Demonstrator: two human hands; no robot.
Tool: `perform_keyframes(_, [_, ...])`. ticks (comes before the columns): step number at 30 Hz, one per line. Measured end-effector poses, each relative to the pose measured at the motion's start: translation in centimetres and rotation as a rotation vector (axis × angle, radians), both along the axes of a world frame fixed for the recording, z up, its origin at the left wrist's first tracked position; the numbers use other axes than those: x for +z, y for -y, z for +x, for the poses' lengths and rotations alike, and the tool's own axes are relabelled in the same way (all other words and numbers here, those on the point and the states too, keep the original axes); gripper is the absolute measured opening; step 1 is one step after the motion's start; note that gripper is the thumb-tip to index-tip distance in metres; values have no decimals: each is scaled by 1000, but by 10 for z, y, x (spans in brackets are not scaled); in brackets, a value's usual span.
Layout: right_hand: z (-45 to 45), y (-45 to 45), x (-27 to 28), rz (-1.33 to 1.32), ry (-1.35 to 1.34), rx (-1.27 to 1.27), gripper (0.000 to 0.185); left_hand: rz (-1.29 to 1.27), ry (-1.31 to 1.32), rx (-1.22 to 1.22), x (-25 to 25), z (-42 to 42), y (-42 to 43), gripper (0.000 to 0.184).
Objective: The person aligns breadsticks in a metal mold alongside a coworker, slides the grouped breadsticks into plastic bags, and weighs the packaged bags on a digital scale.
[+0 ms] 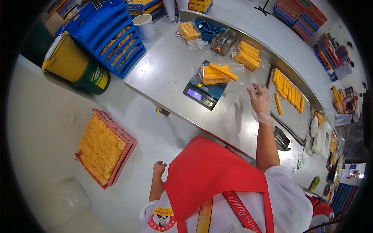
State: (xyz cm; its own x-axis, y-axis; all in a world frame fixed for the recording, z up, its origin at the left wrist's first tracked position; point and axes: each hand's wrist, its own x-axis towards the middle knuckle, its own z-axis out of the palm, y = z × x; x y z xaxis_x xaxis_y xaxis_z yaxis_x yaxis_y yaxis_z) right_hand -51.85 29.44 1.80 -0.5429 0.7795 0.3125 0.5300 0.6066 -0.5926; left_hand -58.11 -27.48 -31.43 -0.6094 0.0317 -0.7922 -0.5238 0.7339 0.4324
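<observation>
My right hand [259, 101], in a clear plastic glove, hovers over the steel table between the scale and the baking tray. Its fingers are loosely bent and apart, with nothing visible in them. Low at my side is my left hand [159, 167], away from the table, its fingers curled in and apparently empty. On the digital scale [200, 98], whose display is lit, lies a clear bag of orange-yellow breadsticks [217, 74]; one stick rests slantwise on top. The baking tray [292, 121] carries a row of breadsticks [288, 89], with one stick [279, 104] apart from the row.
Filled bags of breadsticks [248, 55] and another bag [189, 31] lie along the table's far side, near a metal container [223, 41]. A red crate [123, 161] of yellow sticks stands on the floor. Blue stacked crates [112, 39] and a green bucket [93, 79] are at left.
</observation>
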Motion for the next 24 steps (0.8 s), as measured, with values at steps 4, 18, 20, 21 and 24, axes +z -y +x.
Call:
perform_keyframes(4, [9, -7, -12, -23, -58, -4, 32, -52, 32, -13, 5, -5, 5, 52])
perform_keyframes(18, [-23, 22, 32, -61, -93, 87, 28, -80, -411, 58, 31, -52, -9, 59])
perform_keyframes(20, [-26, 19, 34, -59, -73, 97, 31, -81, -732, 141, 52, -77, -16, 62])
perform_keyframes(21, [-30, 15, 31, -58, -74, 90, 31, -37, -920, 206, 51, -95, -13, 65])
perform_keyframes(24, [-39, 12, 22, 131, 55, 145, 38, 316, -1027, 266, 176, -163, -83, 74])
